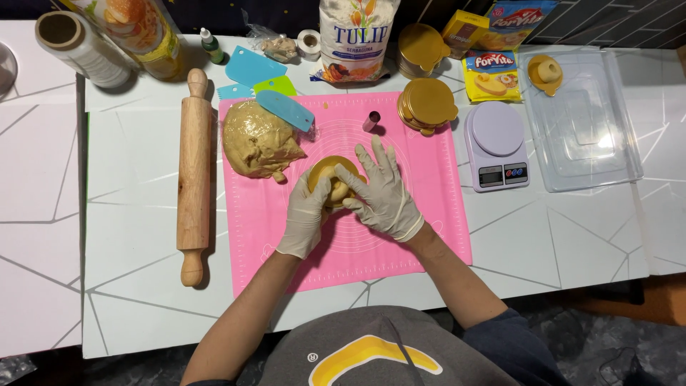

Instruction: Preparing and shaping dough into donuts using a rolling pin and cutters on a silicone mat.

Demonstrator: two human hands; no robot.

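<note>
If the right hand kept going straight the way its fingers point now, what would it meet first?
The right hand points up and slightly left across the pink mat. First in that line looks like the small metal ring cutter, then the flour bag; height above the mat is unclear.

Counts: 1 rolling pin (194, 168), 1 pink mat (429, 214), 1 big dough lump (257, 146), 3 plastic scrapers (284, 109), 1 digital scale (496, 145), 2 stacks of gold discs (427, 105), 1 flour bag (355, 36), 1 clear lid (593, 136), 2 gloved hands (382, 193).
</note>
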